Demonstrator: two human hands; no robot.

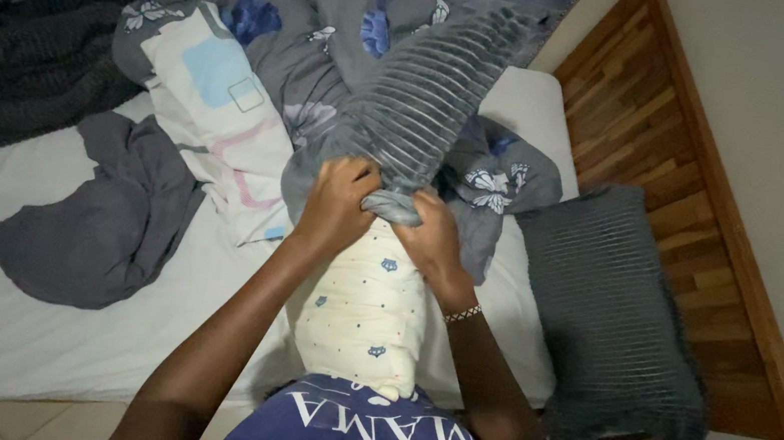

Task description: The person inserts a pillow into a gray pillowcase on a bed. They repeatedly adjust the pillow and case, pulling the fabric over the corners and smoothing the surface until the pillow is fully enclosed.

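Gripping: my left hand (338,205) and right hand (430,240) are both clenched on the bunched mouth of the grey ribbed cover (422,103), at frame centre.
Pillow: the cream pillow (365,312) stands pinned against my chest at lower centre, its top just inside the cover.
Slip risk: I judge the pillow could slide out sideways if my chest pressure eases.
Bunching risk: uneven pulling could jam the cover crooked on the corners.
Right of frame: a second grey cushion (612,315) lies near the bed's edge.
Far: the rumpled floral duvet (336,31) could snag the cover's far end.
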